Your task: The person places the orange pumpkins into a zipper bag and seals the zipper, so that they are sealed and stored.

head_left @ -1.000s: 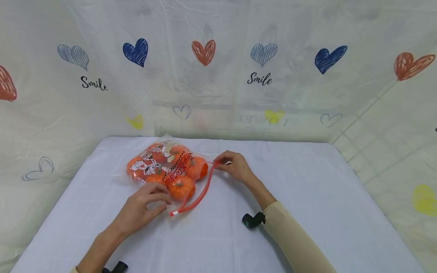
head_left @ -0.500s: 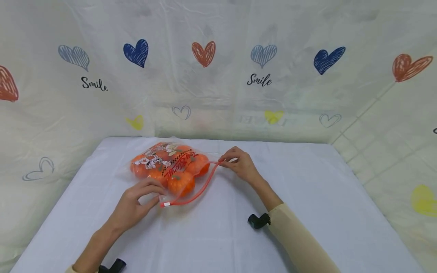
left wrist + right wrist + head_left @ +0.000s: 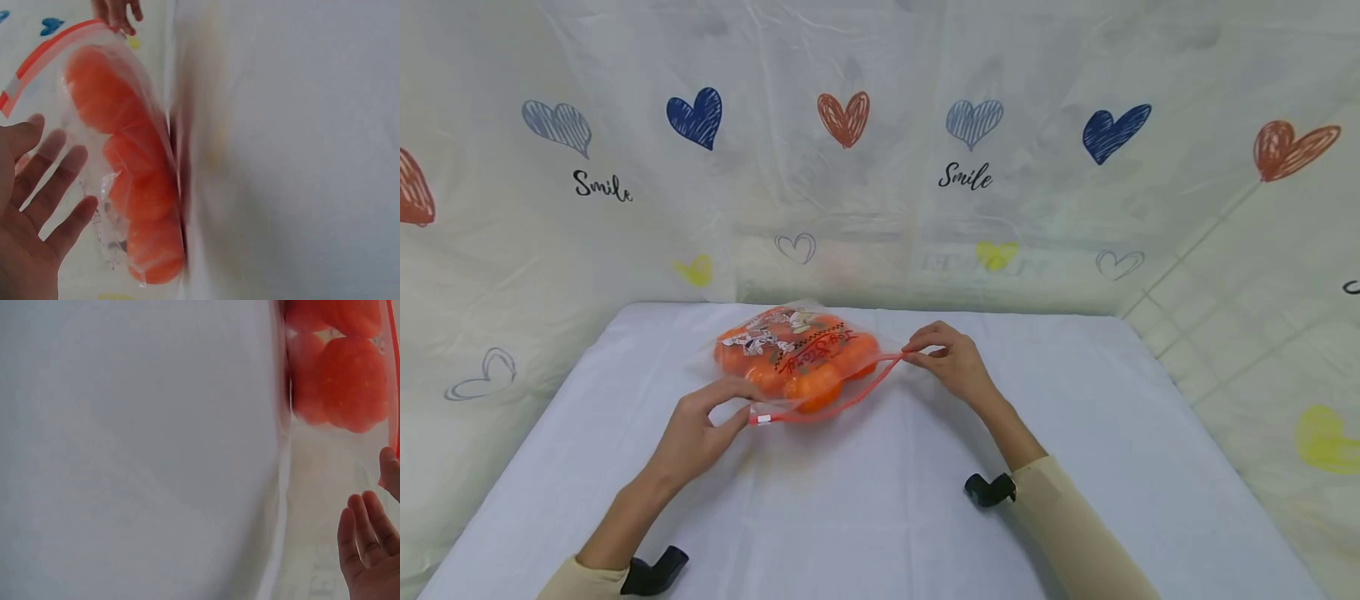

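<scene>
A clear zip bag with red lettering and cartoon figures lies near the far side of the table, filled with several small orange toy pumpkins. Its red zip strip runs along the near edge, with a white slider at the left end. My left hand pinches the bag's left corner beside the slider; its other fingers are spread in the left wrist view. My right hand pinches the strip's right end between thumb and index finger. The opening edge is raised towards me.
A white cloth covers the table. Behind it hangs a pale curtain printed with hearts and "Smile". A black wrist camera sits on the left sleeve and another black camera on the right.
Both hands have shifted the bag to the right, the right hand going furthest. The zip edge has risen and been drawn straighter, and the left corner has moved away from me.
</scene>
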Tool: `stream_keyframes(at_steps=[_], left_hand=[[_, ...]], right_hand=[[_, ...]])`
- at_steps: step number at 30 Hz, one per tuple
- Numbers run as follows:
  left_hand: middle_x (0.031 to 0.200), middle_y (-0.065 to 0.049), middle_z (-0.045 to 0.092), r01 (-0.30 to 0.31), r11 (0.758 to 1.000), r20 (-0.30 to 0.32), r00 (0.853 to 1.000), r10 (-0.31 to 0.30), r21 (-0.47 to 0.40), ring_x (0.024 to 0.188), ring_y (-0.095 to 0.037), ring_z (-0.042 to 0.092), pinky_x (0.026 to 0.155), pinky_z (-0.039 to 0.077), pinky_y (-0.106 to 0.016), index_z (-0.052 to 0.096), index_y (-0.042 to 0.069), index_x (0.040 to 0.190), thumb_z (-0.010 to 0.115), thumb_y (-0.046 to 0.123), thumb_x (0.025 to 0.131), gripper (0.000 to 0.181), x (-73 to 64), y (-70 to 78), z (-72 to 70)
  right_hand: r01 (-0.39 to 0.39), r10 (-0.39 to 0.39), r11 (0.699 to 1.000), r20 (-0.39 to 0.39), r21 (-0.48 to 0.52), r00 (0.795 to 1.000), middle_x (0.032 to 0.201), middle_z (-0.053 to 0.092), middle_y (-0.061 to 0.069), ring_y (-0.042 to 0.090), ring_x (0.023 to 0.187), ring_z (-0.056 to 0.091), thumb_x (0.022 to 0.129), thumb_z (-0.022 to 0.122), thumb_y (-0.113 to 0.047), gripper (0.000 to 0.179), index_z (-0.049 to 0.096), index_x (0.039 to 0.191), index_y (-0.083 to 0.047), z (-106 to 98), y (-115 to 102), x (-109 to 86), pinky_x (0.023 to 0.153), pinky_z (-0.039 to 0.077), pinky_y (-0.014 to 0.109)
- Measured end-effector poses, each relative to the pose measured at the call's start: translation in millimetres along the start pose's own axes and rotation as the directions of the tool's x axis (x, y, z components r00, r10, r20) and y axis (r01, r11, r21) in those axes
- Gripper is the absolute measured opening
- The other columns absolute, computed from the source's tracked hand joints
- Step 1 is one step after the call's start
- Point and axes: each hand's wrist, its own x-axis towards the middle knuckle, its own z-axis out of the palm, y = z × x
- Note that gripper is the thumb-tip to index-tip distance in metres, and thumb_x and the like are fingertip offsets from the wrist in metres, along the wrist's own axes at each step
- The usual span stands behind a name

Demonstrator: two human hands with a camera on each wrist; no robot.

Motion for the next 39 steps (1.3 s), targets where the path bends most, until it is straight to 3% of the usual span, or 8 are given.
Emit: stream_keyframes(at_steps=[8, 16, 24, 34, 39], left_hand=[[0.11, 0.0, 0.078, 0.123, 0.992, -0.037, 0.992, -0.124, -0.014, 0.103, -0.004, 0.068, 0.093, 0.049, -0.007, 0.076, 0.016, 0.113, 0.073, 0.003, 0.095, 0.022, 14.2, 2.3, 7.8], [0.109, -0.003, 0.079, 0.14, 0.99, -0.091, 0.986, -0.142, -0.033, 0.097, -0.012, 0.071, 0.091, 0.048, -0.004, 0.076, 0.01, 0.113, 0.071, 0.001, 0.095, 0.021, 22.7, 5.1, 12.5], [0.104, -0.005, 0.078, 0.174, 0.98, -0.119, 0.975, -0.185, -0.094, 0.094, 0.004, 0.068, 0.09, 0.05, -0.006, 0.076, 0.011, 0.11, 0.074, 0.006, 0.096, 0.015, 29.5, 7.0, 15.5], [0.104, -0.005, 0.077, 0.201, 0.966, -0.074, 0.974, -0.215, -0.163, 0.096, 0.005, 0.066, 0.093, 0.052, -0.011, 0.077, 0.013, 0.107, 0.074, 0.012, 0.097, 0.011, 33.8, 9.3, 18.3], [0.106, 0.0, 0.077, 0.165, 0.967, -0.038, 0.984, -0.176, -0.194, 0.099, 0.003, 0.067, 0.096, 0.051, -0.012, 0.077, 0.014, 0.108, 0.075, 0.011, 0.096, 0.013, 36.4, 10.7, 18.1]], right_hand=[[0.025, -0.025, 0.999, -0.022, -0.022, 0.999, 0.117, 0.072, 0.006, 0.021, 0.113, 0.065, 0.087, 0.085, -0.017, 0.016, 0.083, 0.103, -0.015, -17.0, -0.2, -9.4, 0.085, 0.058, 0.02], [0.061, -0.062, 0.997, -0.03, -0.036, 0.998, 0.114, 0.074, 0.006, 0.019, 0.111, 0.065, 0.087, 0.085, -0.013, 0.015, 0.084, 0.101, -0.014, -29.9, -0.7, -18.0, 0.086, 0.056, 0.016], [0.082, -0.084, 0.995, -0.034, -0.065, 0.996, 0.11, 0.075, 0.002, 0.015, 0.106, 0.066, 0.087, 0.085, -0.019, 0.01, 0.084, 0.097, -0.018, -42.9, -2.2, -29.6, 0.086, 0.055, 0.014], [0.118, -0.118, 0.993, -0.066, -0.002, 0.991, 0.111, 0.076, 0.01, 0.003, 0.099, 0.066, 0.088, 0.084, -0.012, 0.014, 0.083, 0.102, -0.013, -48.7, 0.6, -34.9, 0.085, 0.057, 0.014], [0.115, -0.11, 0.99, -0.066, 0.078, 0.992, 0.119, 0.074, 0.016, 0.003, 0.106, 0.068, 0.09, 0.081, -0.01, 0.015, 0.081, 0.104, -0.009, -51.6, -1.5, -33.2, 0.089, 0.059, 0.018]])
